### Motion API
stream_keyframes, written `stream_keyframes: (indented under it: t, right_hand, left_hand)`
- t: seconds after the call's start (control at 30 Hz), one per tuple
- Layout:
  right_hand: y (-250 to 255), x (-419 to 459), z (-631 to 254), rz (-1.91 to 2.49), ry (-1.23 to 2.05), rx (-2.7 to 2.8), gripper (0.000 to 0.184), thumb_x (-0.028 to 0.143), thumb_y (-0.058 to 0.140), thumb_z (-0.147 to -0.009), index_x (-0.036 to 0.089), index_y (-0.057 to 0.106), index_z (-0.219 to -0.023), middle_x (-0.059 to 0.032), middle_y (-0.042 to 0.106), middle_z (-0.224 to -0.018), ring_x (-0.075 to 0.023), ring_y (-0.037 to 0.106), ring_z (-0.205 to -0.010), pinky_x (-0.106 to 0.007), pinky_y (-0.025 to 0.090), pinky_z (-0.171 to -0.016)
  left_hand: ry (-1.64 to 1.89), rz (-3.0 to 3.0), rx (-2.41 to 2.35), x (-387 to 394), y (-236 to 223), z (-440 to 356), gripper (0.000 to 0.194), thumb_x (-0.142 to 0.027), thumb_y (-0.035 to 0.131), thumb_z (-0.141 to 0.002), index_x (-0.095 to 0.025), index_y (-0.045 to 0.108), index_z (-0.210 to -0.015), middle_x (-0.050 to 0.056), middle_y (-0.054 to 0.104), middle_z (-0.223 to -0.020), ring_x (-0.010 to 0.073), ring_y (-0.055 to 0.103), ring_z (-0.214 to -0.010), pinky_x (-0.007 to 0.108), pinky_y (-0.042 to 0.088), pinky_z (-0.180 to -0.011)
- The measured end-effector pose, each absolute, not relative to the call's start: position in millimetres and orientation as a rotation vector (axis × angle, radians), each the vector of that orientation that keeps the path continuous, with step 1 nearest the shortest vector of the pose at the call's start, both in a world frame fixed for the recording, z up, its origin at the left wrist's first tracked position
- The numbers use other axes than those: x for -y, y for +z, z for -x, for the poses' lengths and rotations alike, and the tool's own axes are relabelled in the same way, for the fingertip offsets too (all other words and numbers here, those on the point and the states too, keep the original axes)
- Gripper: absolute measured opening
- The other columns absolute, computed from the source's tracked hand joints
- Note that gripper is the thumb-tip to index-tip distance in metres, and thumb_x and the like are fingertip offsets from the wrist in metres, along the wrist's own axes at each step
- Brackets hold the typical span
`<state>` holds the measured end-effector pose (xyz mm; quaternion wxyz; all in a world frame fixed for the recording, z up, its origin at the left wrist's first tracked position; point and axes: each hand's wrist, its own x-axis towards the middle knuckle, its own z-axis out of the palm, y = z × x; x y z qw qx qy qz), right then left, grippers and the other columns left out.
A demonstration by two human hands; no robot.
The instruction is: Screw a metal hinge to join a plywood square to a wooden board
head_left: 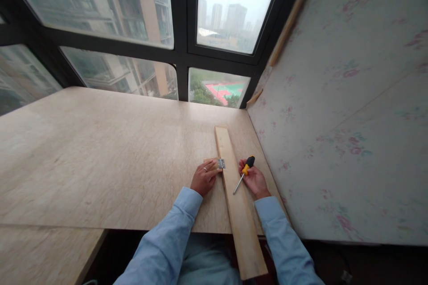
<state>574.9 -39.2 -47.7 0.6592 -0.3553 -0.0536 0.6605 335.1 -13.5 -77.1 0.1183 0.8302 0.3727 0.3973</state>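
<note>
A long pale wooden board [233, 160] lies lengthwise before me, its near end sticking out past the edge of the ledge. A small metal hinge [221, 163] joins or bridges its left side and a short wooden block [210, 160]. My left hand [203, 179], with a ring on one finger, grips the block, fingertips close beside the hinge. On the board's other side, my right hand [257, 181] holds a screwdriver [246, 167] by its yellow and black handle. The shaft points down toward me over the board, its tip away from the hinge.
The marble-patterned ledge [100, 156] runs under the window and ends just in front of my lap. A wall with floral paper [347, 142] rises close on the right. Dark window frames [182, 58] stand behind, and a lower surface [43, 249] is at near left.
</note>
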Motion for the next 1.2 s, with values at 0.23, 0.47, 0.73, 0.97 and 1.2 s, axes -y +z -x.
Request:
stream_keyframes:
  t: [0.23, 0.47, 0.73, 0.97, 1.2]
  right_hand:
    - [-47, 42, -573, 0.816, 1.475, 0.122, 0.027, 0.0, 0.056, -0.07, 0.013, 0.062, -0.092, -0.0107, 0.069, -0.098, -0.0159, 0.067, -0.094, -0.028, 0.059, -0.08]
    - [-53, 55, -567, 0.791, 1.37, 0.1, 0.024, -0.001, 0.055, -0.072, 0.014, 0.061, -0.09, -0.0074, 0.07, -0.088, -0.014, 0.068, -0.084, -0.027, 0.06, -0.078]
    - [-37, 77, -558, 0.8, 1.305, 0.074, 0.017, 0.002, 0.055, -0.077, 0.009, 0.06, -0.091, -0.0108, 0.07, -0.088, -0.0148, 0.069, -0.085, -0.022, 0.059, -0.078]
    - [-9, 98, -546, 0.804, 1.326, 0.118, 0.017, 0.002, 0.059, -0.078, 0.008, 0.061, -0.094, -0.0119, 0.07, -0.094, -0.015, 0.069, -0.089, -0.019, 0.059, -0.075]
    - [-8, 113, -551, 0.959, 1.373, 0.344, 0.014, 0.004, 0.064, -0.07, 0.01, 0.062, -0.083, -0.0081, 0.067, -0.091, -0.0091, 0.061, -0.065, -0.015, 0.052, -0.05]
  left_hand:
    - [1.212, -2.253, -1.234, 21, -77, -331, 0.026, -0.013, 0.054, -0.081, -0.02, 0.072, -0.097, 0.009, 0.066, -0.116, 0.0215, 0.059, -0.112, 0.042, 0.048, -0.097]
    - [1.153, -1.876, -1.195, 110, -52, -340, 0.026, -0.026, 0.047, -0.088, -0.018, 0.066, -0.103, 0.008, 0.068, -0.094, 0.0163, 0.064, -0.078, 0.032, 0.053, -0.075]
    - [0.668, -1.258, -1.123, 189, -42, -356, 0.033, -0.043, 0.053, -0.084, -0.012, 0.055, -0.094, 0.004, 0.063, -0.067, 0.013, 0.057, -0.049, 0.022, 0.041, -0.044]
    - [0.433, -0.886, -1.008, 215, -53, -379, 0.056, -0.041, 0.065, -0.077, -0.009, 0.044, -0.117, 0.014, 0.065, -0.099, 0.0196, 0.065, -0.057, 0.025, 0.044, -0.036]
    - [0.554, -0.773, -1.02, 225, -62, -395, 0.05, -0.02, 0.054, -0.084, -0.004, 0.037, -0.128, 0.017, 0.065, -0.097, 0.0228, 0.067, -0.064, 0.028, 0.048, -0.042]
